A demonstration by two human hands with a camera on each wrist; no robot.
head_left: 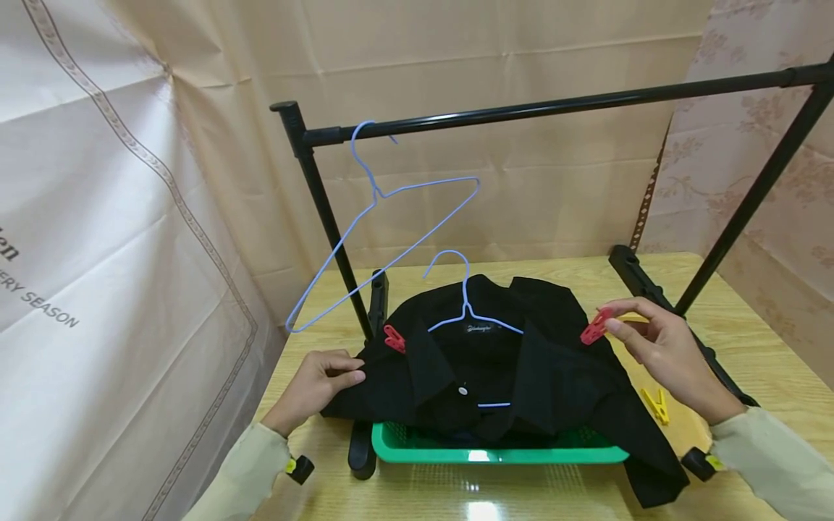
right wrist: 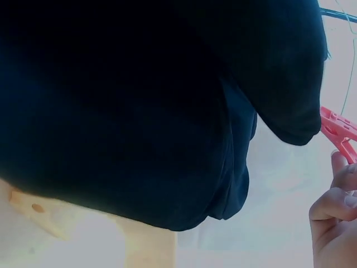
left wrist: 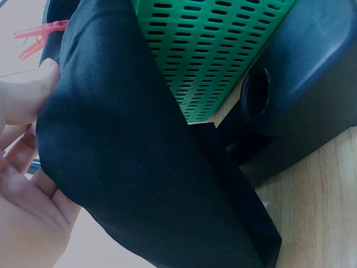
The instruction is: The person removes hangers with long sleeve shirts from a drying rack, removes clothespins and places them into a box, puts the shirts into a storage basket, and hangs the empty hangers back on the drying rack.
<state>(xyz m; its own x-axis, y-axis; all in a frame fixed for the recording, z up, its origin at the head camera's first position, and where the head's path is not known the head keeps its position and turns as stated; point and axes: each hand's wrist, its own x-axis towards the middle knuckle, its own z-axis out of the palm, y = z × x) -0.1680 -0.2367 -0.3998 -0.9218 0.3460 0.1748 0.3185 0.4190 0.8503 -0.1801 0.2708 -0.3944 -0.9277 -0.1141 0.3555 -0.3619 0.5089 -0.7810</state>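
Observation:
A black collared shirt (head_left: 567,376) lies over a green basket (head_left: 502,456), with a blue wire hanger (head_left: 466,289) inside its neck and the hook standing up. My left hand (head_left: 309,387) pinches the cloth at the shirt's left-side sleeve, the thumb (left wrist: 33,95) in front and the fingers behind. A red clothespin (head_left: 394,339) is clipped near that shoulder. At the opposite shoulder, my right hand (head_left: 671,354) pinches another red clothespin (head_left: 594,327) between thumb and fingers. In the right wrist view, that clothespin's tip (right wrist: 329,120) meets the edge of the cloth.
Above runs a black rack bar (head_left: 521,112), with an unused blue wire hanger (head_left: 423,237) hooked near its left end. The rack's feet (head_left: 362,449) stand beside the basket. A yellow clothespin (head_left: 656,405) sits on the right, below my hand. One sleeve hangs over the basket's front right corner.

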